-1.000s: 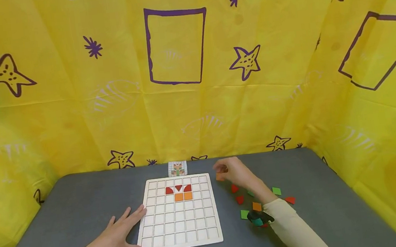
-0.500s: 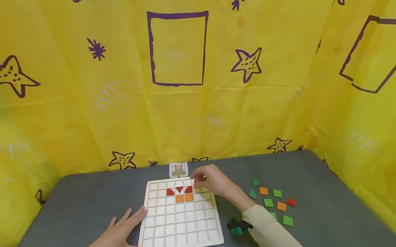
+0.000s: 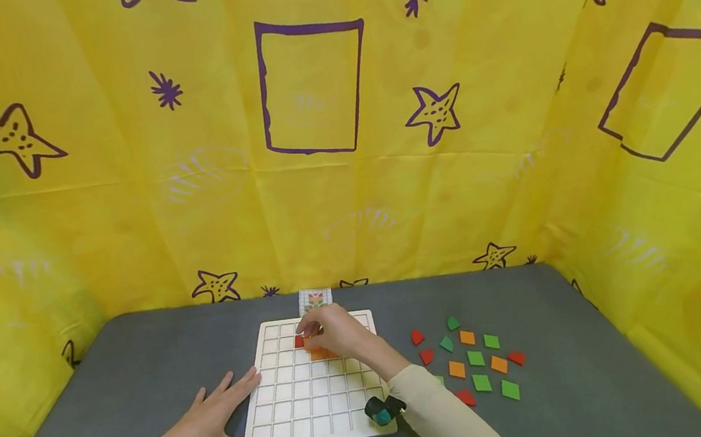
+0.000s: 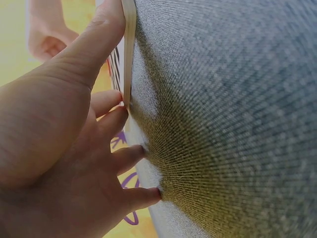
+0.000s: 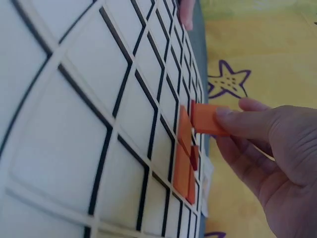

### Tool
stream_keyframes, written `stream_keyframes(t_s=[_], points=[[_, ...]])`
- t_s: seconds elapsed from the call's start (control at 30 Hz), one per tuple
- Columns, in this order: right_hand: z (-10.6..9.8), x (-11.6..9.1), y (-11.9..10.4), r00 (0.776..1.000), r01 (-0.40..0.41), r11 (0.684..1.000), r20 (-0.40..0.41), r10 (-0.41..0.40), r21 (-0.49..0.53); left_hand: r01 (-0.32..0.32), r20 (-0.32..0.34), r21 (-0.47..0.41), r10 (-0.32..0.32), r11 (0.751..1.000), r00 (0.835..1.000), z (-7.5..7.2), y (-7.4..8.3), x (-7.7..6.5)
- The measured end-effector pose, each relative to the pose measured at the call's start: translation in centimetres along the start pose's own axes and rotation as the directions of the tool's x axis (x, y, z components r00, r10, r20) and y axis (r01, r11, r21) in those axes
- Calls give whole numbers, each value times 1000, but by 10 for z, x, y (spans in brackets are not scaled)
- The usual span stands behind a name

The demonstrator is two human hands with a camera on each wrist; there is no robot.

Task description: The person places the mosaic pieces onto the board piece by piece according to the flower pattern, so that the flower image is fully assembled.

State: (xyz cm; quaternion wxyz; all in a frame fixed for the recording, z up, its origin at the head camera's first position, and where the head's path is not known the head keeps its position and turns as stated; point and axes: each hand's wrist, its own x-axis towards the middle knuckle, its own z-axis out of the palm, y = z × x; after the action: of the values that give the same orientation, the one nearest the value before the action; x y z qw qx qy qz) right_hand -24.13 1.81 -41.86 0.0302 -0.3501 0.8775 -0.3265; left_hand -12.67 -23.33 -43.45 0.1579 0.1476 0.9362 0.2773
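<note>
In the head view, a white grid board (image 3: 307,407) lies on the dark grey table. My left hand (image 3: 199,427) rests at its left side with fingers spread, thumb at the near left corner. The left wrist view shows the thumb against the board's edge. My right hand (image 3: 340,331) is over the far middle cells. Between thumb and fingers it pinches an orange square tile (image 5: 205,118), tilted up close over the board. Just beside it, orange tiles (image 5: 183,171) sit in the grid. A red tile (image 3: 299,341) shows left of the right hand, which hides other red pieces.
Loose green tiles (image 3: 475,358), orange tiles (image 3: 456,370) and red tiles (image 3: 465,399) lie scattered right of the board. A small pattern card (image 3: 315,298) lies behind the board's far edge. A yellow curtain (image 3: 350,211) stands behind the table.
My right hand has moved left from beside the board to over its far middle cells, carrying the orange tile. The left hand has stayed at the board's left edge.
</note>
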Motion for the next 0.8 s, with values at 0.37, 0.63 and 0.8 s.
stream_keyframes(t_s=[0.37,0.63,0.8], points=[[13,9,-2,998,51,999,25,-51,7,10,9,-4,-10,1000,1000,-1,1,0],[15,8,-1,999,15,1000,43,-16,17,11,7,2,-11,1000,1000,0,1,2],[17,6,-2,999,10,1000,35,-11,20,18,13,13,-18,1000,1000,0,-1,3]])
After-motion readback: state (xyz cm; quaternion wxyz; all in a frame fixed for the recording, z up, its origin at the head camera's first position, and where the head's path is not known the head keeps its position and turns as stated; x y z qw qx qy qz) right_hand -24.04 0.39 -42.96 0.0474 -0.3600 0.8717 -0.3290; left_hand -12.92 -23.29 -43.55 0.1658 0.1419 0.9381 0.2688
